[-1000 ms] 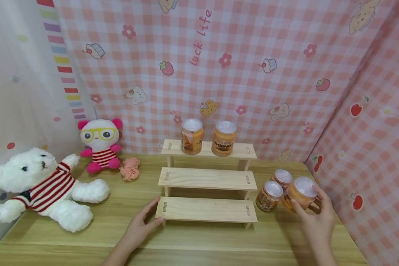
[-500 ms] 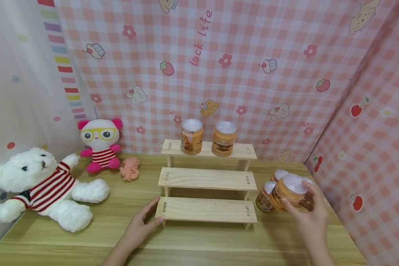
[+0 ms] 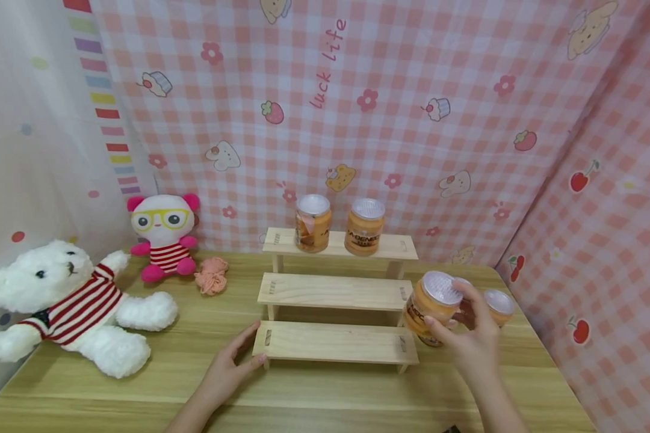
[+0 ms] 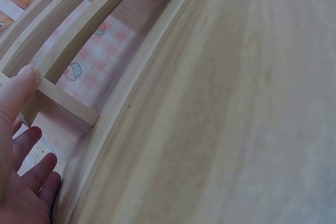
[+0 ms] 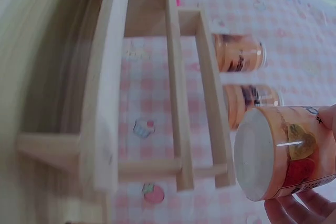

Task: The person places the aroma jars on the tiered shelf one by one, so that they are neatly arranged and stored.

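Note:
My right hand [image 3: 476, 340] grips an orange-labelled jar [image 3: 430, 304] with a clear lid, raised near the right end of the three-tier wooden stand [image 3: 333, 343]. In the right wrist view the bottom of this jar [image 5: 254, 156] faces the camera. At the stand's lowest tier, my left hand [image 3: 230, 364] holds the left end between thumb and forefinger; its other fingers hang loose in the left wrist view. Two similar jars, one left [image 3: 312, 222] and one right [image 3: 365, 225], stand on the top tier. Another jar [image 3: 499, 307] sits on the table, partly behind my right hand; other jars there are mostly hidden.
A white teddy bear [image 3: 86, 307] in a striped shirt lies at the left. Beside it are a pink panda plush [image 3: 165, 237] and a ball of pink yarn [image 3: 212, 275]. Checked cloth [image 3: 401, 138] hangs behind and to the right.
My right hand has lifted the jar and carried it leftward over the other jars to the stand's right end. The left hand stays at the lowest tier.

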### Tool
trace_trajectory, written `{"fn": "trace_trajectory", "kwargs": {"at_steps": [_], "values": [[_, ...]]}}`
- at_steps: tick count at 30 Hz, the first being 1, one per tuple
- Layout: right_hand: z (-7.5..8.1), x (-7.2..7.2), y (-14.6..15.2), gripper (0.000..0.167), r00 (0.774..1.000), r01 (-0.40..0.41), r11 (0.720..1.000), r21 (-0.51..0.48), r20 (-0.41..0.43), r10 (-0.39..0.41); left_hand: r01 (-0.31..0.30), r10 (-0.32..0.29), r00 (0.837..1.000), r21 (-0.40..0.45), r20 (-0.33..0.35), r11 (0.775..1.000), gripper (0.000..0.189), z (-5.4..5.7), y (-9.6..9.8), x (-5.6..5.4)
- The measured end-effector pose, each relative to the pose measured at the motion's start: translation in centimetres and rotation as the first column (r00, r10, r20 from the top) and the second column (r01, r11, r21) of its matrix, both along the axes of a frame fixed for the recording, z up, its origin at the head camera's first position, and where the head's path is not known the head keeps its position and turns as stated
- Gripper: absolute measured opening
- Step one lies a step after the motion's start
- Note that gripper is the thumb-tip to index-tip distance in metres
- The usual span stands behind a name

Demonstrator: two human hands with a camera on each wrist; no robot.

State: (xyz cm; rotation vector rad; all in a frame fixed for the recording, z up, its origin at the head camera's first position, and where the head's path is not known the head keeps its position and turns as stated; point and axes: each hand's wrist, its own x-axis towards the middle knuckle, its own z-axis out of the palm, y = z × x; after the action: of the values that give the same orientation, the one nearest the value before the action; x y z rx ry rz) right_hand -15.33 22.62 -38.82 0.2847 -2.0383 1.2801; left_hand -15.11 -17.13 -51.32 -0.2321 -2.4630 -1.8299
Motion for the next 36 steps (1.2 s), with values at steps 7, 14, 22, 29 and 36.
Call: {"fn": "trace_trajectory", "kwargs": {"at_steps": [7,14,22,29,36], "values": [[1.0,-1.2,-2.3,0.073,0.991,-0.133,0.991,-0.023,-0.034,0.132,0.005,-0.005,1.0,0.008,-0.001,1.0,0.067,0.1,0.0,0.0],[2.0,-2.3,-5.0,0.071,0.973,-0.229,0.973,-0.012,-0.046,0.228,0.008,-0.008,1.0,0.011,-0.01,1.0,0.066,0.0,0.0,-0.1],[4.5,-1.9,-8.7,0.064,0.951,-0.302,0.953,0.008,-0.059,0.302,0.014,-0.014,1.0,0.011,-0.005,1.0,0.066,0.2,0.0,0.0],[4.5,-2.7,-10.6,0.065,0.938,-0.339,0.94,0.031,-0.072,0.34,0.02,-0.02,1.0,0.02,-0.005,1.0,0.066,0.2,0.0,0.0],[4.1,-3.2,-12.1,0.064,0.916,-0.399,0.917,0.01,-0.032,0.399,0.011,-0.011,1.0,0.005,-0.01,1.0,0.067,0.2,0.0,0.0]]}}
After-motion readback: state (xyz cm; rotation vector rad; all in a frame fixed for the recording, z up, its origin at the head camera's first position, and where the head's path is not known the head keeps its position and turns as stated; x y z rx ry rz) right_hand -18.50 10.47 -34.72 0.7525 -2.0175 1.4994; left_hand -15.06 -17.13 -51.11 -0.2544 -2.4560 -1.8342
